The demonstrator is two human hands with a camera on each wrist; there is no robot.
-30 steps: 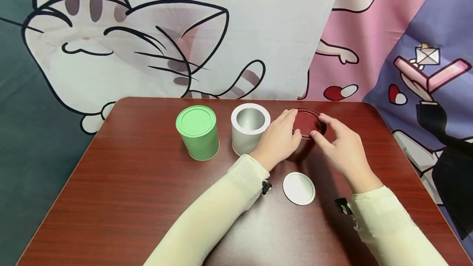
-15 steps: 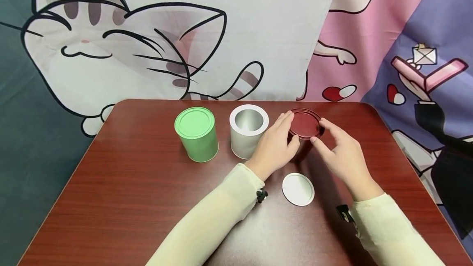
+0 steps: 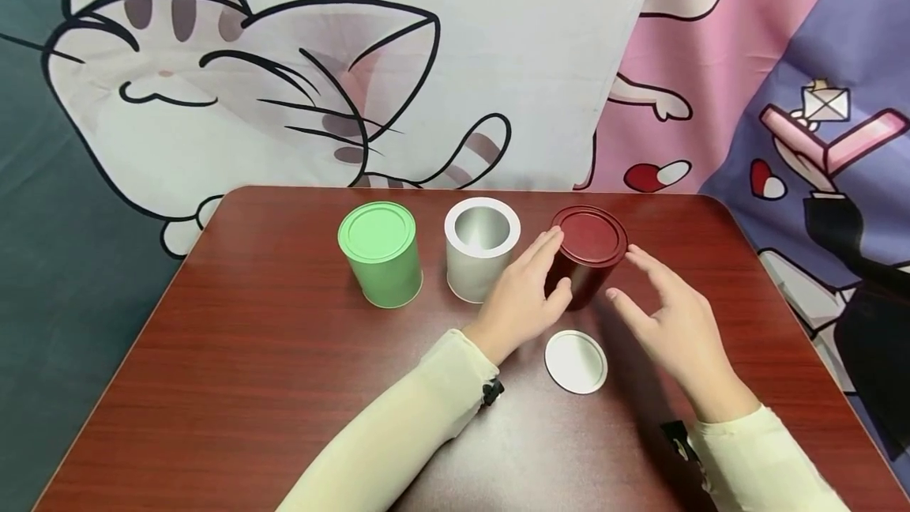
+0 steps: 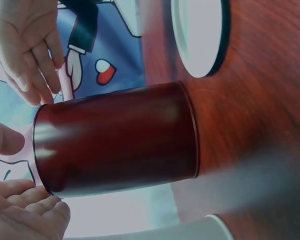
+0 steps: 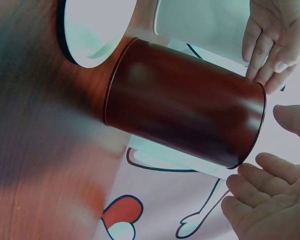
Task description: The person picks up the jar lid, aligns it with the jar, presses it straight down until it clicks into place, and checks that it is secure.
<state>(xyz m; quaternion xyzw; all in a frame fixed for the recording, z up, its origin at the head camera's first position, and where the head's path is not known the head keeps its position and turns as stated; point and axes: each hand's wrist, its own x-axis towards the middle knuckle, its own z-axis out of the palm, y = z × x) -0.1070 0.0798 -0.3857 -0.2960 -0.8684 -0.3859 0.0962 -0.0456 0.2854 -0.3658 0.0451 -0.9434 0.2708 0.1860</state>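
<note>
A dark red can stands upright at the right of the table, its red lid seated on top. My left hand is at the can's left side, fingers extended near the lid's rim; whether they touch it I cannot tell. On the other side my right hand has its fingers spread and thumb away from the can, fingertips close to the rim. Both wrist views show the can's side between two relaxed hands. A white round lid lies flat in front of the can.
Left of the red can stands a silver-white can with an uncovered top. Farther left is a green can with its green lid on. All sit on a reddish-brown wooden table, with a printed cloth hanging behind its far edge.
Both hands have drawn back from the red can's lid: the left toward the lower left, the right toward the lower right. The lid shows fully now, and the cans have stayed put.
</note>
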